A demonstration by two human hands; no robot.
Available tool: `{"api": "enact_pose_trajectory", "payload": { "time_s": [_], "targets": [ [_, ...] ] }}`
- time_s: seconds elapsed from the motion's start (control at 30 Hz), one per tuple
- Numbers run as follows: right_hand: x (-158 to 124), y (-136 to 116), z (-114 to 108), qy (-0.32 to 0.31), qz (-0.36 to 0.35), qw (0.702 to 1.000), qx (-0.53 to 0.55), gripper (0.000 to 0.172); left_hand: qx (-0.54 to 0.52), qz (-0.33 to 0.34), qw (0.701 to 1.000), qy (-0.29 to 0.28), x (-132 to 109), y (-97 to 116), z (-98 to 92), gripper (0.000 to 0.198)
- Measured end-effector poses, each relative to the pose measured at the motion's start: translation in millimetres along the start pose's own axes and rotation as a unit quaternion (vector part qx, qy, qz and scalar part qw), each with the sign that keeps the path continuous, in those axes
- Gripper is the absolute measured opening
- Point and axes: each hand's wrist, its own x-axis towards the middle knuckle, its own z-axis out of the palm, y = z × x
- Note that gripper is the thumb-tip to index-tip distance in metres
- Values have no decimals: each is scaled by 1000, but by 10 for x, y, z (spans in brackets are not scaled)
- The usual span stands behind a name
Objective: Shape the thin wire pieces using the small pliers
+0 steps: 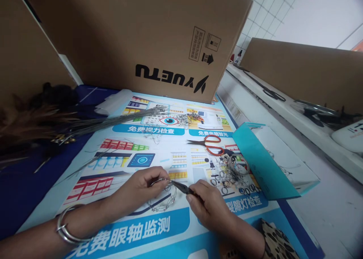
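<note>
My left hand [150,182] is closed, thumb and fingers pinching a thin silvery wire loop with small links [167,205] that hangs down over the printed sheet. In my right hand [208,204] is a pair of dark-jawed pliers [183,187]. The jaw tips meet the wire close to my left fingertips; whether they clamp it is too small to tell. Right of my hands lies a heap of small metal rings and wire pieces [232,172]. Behind it rest scissors with red-orange handles [210,143].
A large cardboard box [127,36] stands at the back. An open turquoise box [255,164] with wire pieces sits at the right. A bundle of straight wires [124,119] and brown feathers [31,117] lie on the left. A white ledge [283,111] carries tools along the right.
</note>
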Motion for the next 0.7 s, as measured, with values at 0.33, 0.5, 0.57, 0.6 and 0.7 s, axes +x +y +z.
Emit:
{"api": "enact_pose_trajectory", "payload": {
  "time_s": [0.33,0.5,0.57,0.6,0.7],
  "targets": [
    [-2,-4,12,7,-1,1000,-5,14,16,4,1000,2,0,-42,-1,20],
    [20,-16,3,13,10,1000,16,14,-16,-4,1000,-9,-10,-33,5,20],
    [27,-17,-2,16,17,999,22,13,-32,-10,999,-12,-8,-25,7,20],
    [31,-16,-5,16,19,999,25,13,-39,-13,999,-11,-6,-22,8,20],
    [41,-15,-24,14,24,999,34,16,-56,-19,998,-8,6,-26,10,18]
  ]
}}
